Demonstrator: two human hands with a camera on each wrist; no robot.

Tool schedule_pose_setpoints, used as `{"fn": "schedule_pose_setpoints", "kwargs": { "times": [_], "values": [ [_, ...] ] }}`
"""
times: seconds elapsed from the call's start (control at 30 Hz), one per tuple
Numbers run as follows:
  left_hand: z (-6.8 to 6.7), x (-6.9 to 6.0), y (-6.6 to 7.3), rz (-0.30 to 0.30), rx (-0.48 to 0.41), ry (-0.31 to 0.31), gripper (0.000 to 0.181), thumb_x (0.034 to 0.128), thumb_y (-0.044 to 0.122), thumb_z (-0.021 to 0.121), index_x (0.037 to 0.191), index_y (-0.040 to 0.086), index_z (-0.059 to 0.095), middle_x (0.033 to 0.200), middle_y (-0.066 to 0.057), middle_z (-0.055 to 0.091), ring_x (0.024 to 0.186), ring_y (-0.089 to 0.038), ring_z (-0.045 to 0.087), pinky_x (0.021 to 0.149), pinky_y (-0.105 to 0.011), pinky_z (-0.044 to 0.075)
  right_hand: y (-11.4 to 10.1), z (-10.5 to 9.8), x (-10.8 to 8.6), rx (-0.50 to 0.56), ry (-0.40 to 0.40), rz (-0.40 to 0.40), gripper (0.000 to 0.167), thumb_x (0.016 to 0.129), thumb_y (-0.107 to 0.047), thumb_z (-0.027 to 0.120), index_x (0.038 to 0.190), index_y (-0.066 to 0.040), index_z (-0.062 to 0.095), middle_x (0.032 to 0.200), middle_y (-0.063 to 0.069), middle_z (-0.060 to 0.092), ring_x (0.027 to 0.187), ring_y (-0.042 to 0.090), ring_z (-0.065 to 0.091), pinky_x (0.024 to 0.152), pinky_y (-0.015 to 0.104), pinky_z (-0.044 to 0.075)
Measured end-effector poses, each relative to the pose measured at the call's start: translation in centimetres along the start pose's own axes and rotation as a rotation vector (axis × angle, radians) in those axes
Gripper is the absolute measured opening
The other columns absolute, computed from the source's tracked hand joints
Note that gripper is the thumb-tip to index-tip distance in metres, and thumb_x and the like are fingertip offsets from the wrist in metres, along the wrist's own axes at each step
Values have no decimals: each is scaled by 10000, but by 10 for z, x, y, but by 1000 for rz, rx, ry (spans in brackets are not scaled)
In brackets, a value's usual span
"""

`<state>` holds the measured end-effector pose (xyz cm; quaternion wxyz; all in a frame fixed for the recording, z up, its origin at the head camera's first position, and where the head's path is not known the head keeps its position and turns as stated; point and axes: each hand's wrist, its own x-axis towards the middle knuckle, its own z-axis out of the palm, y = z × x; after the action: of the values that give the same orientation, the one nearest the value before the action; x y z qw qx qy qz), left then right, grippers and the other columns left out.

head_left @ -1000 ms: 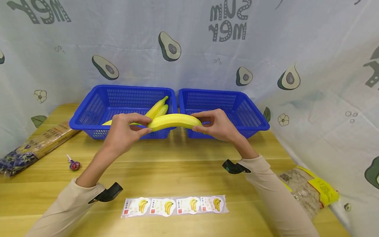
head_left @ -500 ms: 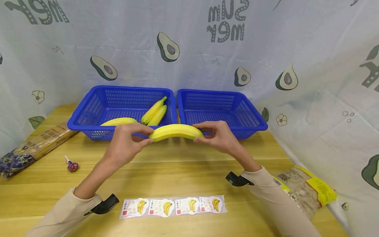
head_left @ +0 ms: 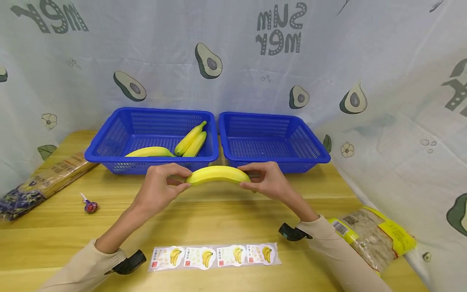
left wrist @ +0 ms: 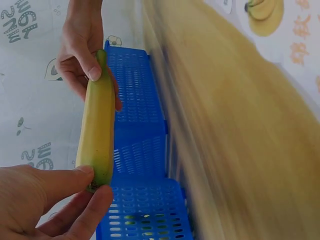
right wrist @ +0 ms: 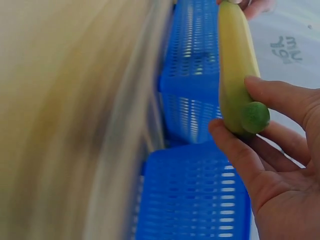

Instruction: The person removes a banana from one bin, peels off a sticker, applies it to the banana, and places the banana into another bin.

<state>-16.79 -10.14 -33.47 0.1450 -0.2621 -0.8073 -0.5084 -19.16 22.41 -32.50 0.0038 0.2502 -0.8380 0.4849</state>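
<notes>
A yellow banana (head_left: 218, 174) is held level in the air, just in front of the two baskets. My left hand (head_left: 160, 188) pinches its left end between thumb and fingers; in the left wrist view that end is a greenish tip. The right hand (head_left: 268, 180) pinches the other end, where the right wrist view shows the green stem of the banana (right wrist: 235, 65) between thumb and fingers. Behind, the left blue basket (head_left: 153, 159) holds a banana (head_left: 150, 151) at its front and two more bananas (head_left: 190, 138) at its right side. No bananas show in the right blue basket (head_left: 273, 159).
A strip of banana stickers (head_left: 215, 257) lies near the front of the wooden table (head_left: 219, 219). On the left are a lollipop (head_left: 90, 207) and a long noodle-like package (head_left: 47, 182). A yellow-and-clear bag (head_left: 375, 237) lies at the right edge. A patterned curtain (head_left: 240, 81) hangs behind.
Both hands have come down and nearer with the banana, from over the baskets' front rims to just in front of them. The grip at both ends has stayed the same.
</notes>
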Motion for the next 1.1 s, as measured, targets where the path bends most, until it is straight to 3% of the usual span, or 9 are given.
{"fn": "schedule_pose_setpoints", "kwargs": {
  "times": [0.43,0.7,1.1],
  "values": [
    [12,-7,-12,-73,39,-71,223,824,-180,833,992,-37,806,1010,-134,790,963,-327,759,733,-300,678,23,10,-3,17,-36,42,416,831,85,886,1225,105,753,1225,270,753,1121,428,754,853,338,664],
    [16,-7,-19,-72,69,-121,199,827,-167,839,979,-45,800,1008,-143,785,959,-334,765,716,-265,669,34,15,-3,-23,-61,79,410,832,23,914,1204,106,761,1151,255,775,1063,394,779,840,327,666],
    [22,-8,-29,-81,39,-162,209,814,-170,846,945,-21,780,984,-119,766,952,-302,751,736,-264,669,39,18,-6,-20,-76,86,401,821,43,917,1186,106,762,1182,251,765,1101,391,767,883,344,659]
  ]
}}
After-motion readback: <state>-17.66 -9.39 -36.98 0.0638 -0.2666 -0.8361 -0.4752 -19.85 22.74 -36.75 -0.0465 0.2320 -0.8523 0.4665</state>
